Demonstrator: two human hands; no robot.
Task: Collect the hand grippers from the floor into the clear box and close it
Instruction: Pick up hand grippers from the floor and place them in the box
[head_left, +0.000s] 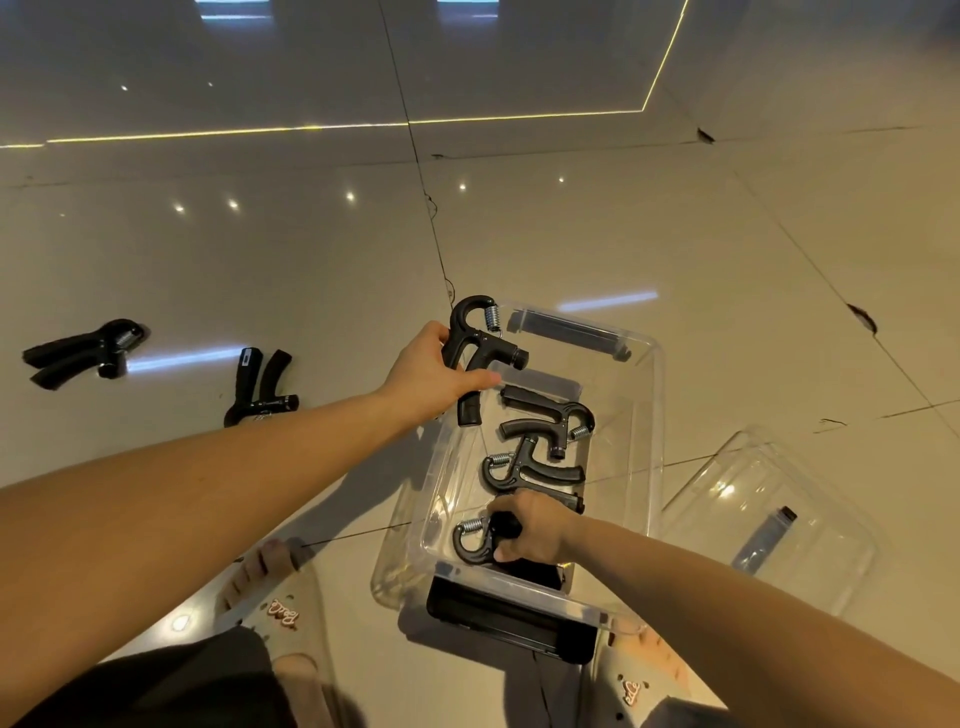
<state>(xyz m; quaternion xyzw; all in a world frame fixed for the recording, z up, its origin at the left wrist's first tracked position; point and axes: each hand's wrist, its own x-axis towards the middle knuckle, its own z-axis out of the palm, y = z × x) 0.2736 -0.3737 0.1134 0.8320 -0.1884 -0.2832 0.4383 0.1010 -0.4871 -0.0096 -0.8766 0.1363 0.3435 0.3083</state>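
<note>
Left hand (431, 376) is gripping a black gripper (480, 353) by its handle, holding it over the clear box's (655, 415) far-left rim. Right hand (532, 525) is closing around another gripper (470, 543) inside the box, near two more (545, 447). Two grippers (83, 353) (262, 387) are lying on the floor (571, 234) to the left; the lid (831, 561) is sitting just right of the box.

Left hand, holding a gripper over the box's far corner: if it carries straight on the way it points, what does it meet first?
Probably the dark latch on the box's far rim. The left hand points up and right across that corner with its gripper leading, above the rim. Depth is unclear, so it may pass over to bare floor.
</note>
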